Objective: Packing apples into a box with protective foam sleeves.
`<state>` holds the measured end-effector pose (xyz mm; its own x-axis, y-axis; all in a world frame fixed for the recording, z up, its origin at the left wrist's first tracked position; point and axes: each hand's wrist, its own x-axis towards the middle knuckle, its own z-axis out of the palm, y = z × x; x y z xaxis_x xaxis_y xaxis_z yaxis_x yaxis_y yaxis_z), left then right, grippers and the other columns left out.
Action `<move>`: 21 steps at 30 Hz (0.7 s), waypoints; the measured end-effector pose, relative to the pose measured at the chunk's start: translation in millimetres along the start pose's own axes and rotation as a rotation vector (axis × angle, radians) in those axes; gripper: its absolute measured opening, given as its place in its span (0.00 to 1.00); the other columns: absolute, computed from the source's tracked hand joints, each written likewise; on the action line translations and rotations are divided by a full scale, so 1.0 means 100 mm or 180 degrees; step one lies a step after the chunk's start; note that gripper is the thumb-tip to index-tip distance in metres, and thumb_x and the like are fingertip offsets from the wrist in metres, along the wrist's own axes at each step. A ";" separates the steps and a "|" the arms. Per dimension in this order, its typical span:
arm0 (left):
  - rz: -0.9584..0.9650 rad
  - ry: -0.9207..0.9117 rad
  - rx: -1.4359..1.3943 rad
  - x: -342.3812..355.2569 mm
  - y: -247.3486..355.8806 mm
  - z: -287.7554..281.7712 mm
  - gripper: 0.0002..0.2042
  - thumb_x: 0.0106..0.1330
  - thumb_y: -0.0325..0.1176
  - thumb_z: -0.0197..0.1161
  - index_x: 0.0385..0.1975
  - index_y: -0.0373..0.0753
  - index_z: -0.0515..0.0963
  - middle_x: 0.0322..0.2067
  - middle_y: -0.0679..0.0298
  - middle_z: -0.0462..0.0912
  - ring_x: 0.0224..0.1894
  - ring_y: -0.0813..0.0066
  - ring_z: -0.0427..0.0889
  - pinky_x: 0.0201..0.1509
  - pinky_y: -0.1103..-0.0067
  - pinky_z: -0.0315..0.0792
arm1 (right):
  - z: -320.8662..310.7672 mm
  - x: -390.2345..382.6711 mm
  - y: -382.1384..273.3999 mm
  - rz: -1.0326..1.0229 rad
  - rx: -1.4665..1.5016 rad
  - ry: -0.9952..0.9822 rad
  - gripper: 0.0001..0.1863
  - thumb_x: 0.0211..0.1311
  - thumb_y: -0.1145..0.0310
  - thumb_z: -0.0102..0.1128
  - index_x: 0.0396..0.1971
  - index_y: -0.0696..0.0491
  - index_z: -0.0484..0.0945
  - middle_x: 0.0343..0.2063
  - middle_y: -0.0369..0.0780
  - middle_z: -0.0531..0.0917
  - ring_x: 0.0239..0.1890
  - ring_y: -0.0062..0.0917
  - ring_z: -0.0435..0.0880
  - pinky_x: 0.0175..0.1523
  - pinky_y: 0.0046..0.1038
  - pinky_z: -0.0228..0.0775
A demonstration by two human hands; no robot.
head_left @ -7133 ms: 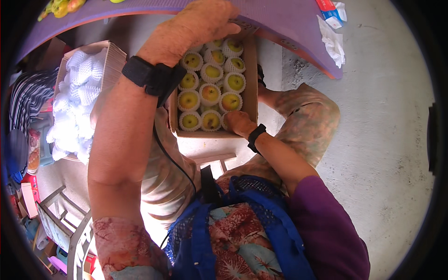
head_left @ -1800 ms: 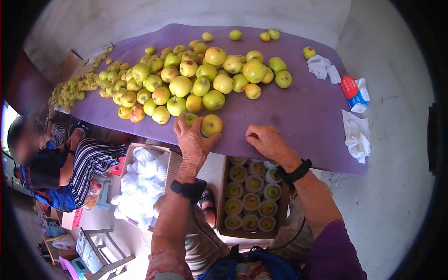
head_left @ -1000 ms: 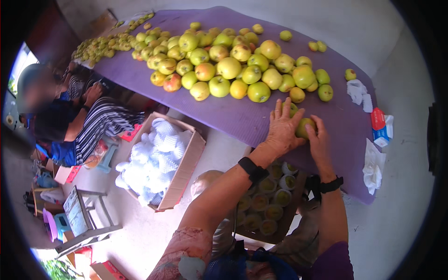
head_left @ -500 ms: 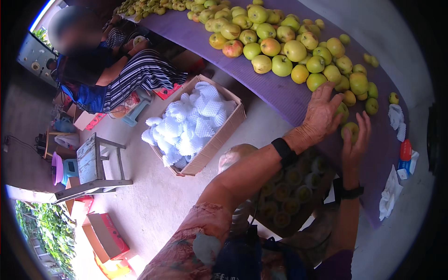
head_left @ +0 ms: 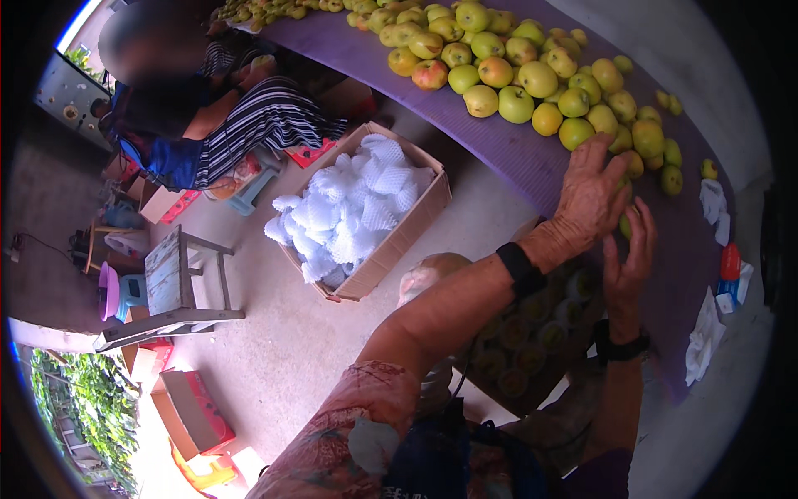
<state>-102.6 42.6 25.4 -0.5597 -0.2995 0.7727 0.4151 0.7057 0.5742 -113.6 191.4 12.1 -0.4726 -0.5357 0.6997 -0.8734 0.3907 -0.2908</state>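
Observation:
Green and yellow apples, some blushed red, are heaped along a purple-covered table. My left hand reaches over the near edge of the heap, fingers curled down round an apple that they mostly cover. Just to its right, my right hand is raised with thumb and fingers about a green apple, of which only part shows. The two hands are close together. Below them, in shadow, an open carton holds apples in round wrappings, partly hidden by my left arm.
A cardboard box full of white foam net sleeves stands on the floor to the left. Beyond it sits another person in striped clothing. A worn wooden chair and open red cartons are farther left. Tissues lie at right.
The view has shifted slightly, so the table and boxes sit farther right. My hands have drawn closer together, and my right fingers now cover more of their apple.

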 end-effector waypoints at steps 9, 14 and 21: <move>0.0152 -0.0053 0.0209 -0.07 0.32 -0.38 0.25 0.50 0.30 0.67 0.50 0.37 0.71 0.55 0.45 0.61 0.55 0.44 0.66 0.58 0.60 0.64 | -0.13 -0.26 -0.27 -0.0176 0.0063 -0.0104 0.22 0.60 0.71 0.56 0.54 0.61 0.69 0.56 0.50 0.68 0.60 0.44 0.66 0.64 0.40 0.57; -0.0031 0.0143 0.0777 0.25 0.41 -1.16 0.33 0.47 0.30 0.71 0.56 0.38 0.66 0.57 0.39 0.58 0.59 0.39 0.62 0.61 0.60 0.63 | -0.25 -0.46 -0.17 0.0197 -0.0162 -0.0165 0.20 0.60 0.74 0.56 0.53 0.62 0.70 0.56 0.49 0.69 0.59 0.43 0.67 0.63 0.39 0.58; -0.1550 -0.0510 0.2774 -0.61 -0.93 -2.71 0.47 0.44 0.43 0.76 0.66 0.49 0.57 0.64 0.35 0.48 0.66 0.35 0.51 0.66 0.54 0.57 | -0.24 -0.41 -0.21 0.0040 -0.0037 -0.0076 0.19 0.59 0.75 0.56 0.51 0.61 0.71 0.55 0.49 0.70 0.58 0.42 0.69 0.62 0.37 0.61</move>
<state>87.6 -179.1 -2.1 -0.6449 -0.6353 0.4248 -0.5167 0.7720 0.3701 -72.9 223.7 5.0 -0.4864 -0.5484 0.6802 -0.8659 0.4063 -0.2917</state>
